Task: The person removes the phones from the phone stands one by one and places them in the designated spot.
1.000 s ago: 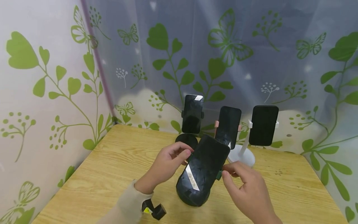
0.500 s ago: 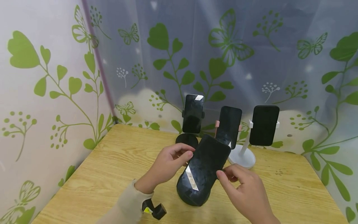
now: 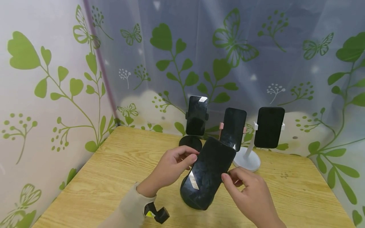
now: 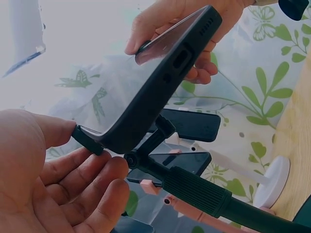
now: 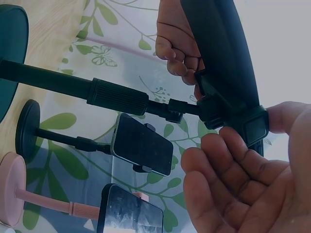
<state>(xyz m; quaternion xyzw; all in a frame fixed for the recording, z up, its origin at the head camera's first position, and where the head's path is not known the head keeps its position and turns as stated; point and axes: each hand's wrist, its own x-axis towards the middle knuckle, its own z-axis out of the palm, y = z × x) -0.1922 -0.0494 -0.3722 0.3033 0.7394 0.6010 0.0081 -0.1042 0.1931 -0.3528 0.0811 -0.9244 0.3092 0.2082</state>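
Note:
In the head view a black phone (image 3: 214, 166) leans back, tilted, in a dark green phone stand (image 4: 197, 190). My left hand (image 3: 172, 166) is at the phone's left side, where thumb and fingers pinch the stand's green clamp arm (image 4: 89, 141). On the opposite side my right hand (image 3: 252, 194) pinches the other end of the clamp (image 5: 249, 127), thumb in front and fingertips behind, close against the phone's edge. The stand's ribbed stem (image 5: 116, 97) shows in the right wrist view. From the head camera, phone and hands hide most of the clamp.
Behind stand three more phones in holders: a black stand (image 3: 190, 143) at left, a pink stand (image 5: 12, 191) in the middle, a white stand (image 3: 252, 160) at right. They share a wooden table (image 3: 114, 167) backed by a leaf-patterned curtain (image 3: 182, 63).
My right hand has shifted slightly left, and the green clamp end that stood apart from the phone is now hidden at its edge. The phone has shifted very slightly; my left hand barely moved.

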